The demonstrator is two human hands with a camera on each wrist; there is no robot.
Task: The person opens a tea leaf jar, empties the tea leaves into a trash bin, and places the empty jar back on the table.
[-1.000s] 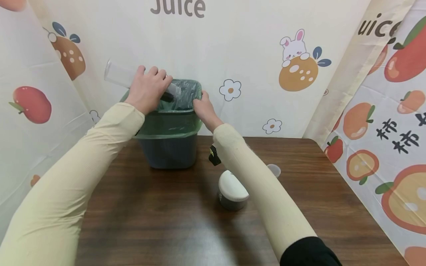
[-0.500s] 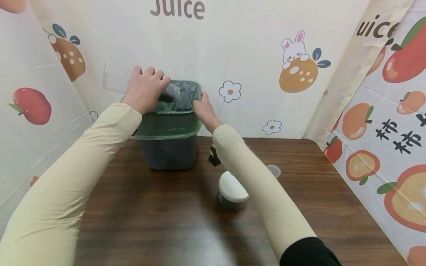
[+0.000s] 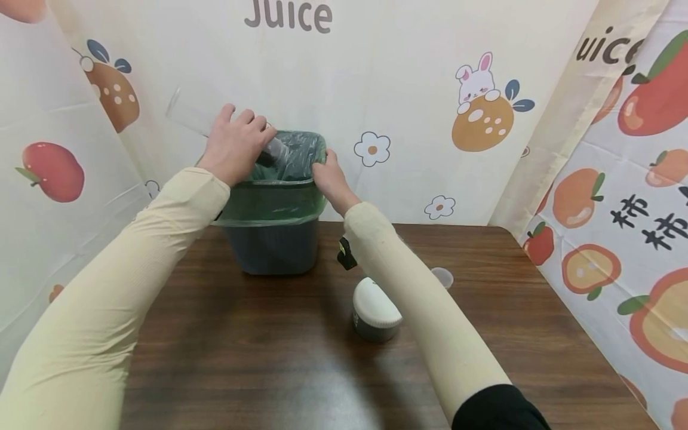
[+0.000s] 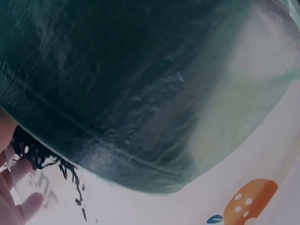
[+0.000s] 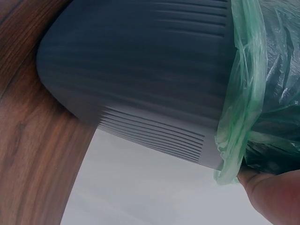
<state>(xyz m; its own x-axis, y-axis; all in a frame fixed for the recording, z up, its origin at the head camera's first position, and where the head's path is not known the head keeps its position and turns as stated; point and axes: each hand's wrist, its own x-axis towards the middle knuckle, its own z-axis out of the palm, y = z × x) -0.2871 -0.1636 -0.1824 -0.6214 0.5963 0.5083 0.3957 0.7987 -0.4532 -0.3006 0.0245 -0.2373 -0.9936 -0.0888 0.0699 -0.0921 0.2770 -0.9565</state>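
The person's left hand grips a clear jar, tilted down into the bin, dark strands inside. Their right hand pinches the green bag at the bin's rim. The bin stands on the table; nearer the person, a white-topped tub sits beside the right sleeve.

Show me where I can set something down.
Bare: brown wooden tabletop between the left cream sleeve and round white and grey tub, and right of the small round translucent disc. Crowded: at the dark plastic bin, with left hand, right hand and clear cylindrical container.
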